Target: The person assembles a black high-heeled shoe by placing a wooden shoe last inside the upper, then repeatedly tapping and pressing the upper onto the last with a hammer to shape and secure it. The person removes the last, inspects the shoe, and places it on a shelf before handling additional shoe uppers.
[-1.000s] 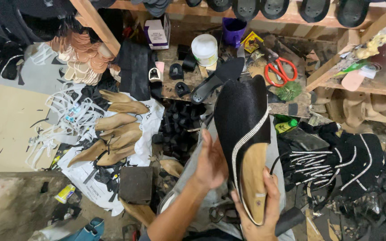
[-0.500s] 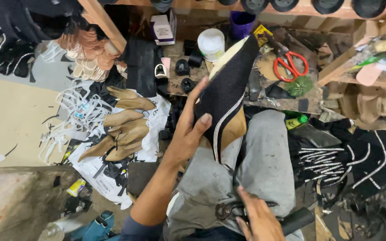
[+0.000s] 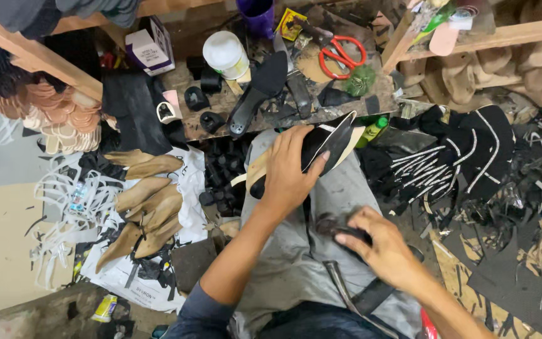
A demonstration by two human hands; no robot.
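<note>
Left hand [image 3: 290, 172] grip: fingers wrapped over the shoe [image 3: 312, 154], black upper on a tan last, pinching it across the middle. Shoe lies tilted over the lap [image 3: 296, 251], toe toward the worktop's [image 3: 233, 122] near edge, heel end low on the left.

Right hand [image 3: 381, 248] grip: fingers curled down onto a dark tool [image 3: 340, 226] on the lap; blurred, so I can't tell whether they're closed round it or just touching. Metal handles [image 3: 346, 292] run down beside the wrist.

Outward: black sole [image 3: 258, 91] and white tub [image 3: 226, 53] at the worktop's middle, red scissors [image 3: 340, 53] toward its far right corner. Bare lasts [image 3: 145, 204] piled on white paper [image 3: 183, 188] on the floor, left. Black striped uppers [image 3: 459, 154] heaped right.

Risks, my read:
- One-hand hold on the shoe, nothing under it. Any twist and it could slip off the lap into the scrap.
- Right hand is working below the line of sight; a fumble could knock the tool down between the knees.
- Loose upper edge near the toe could snag or pull off the last.
</note>
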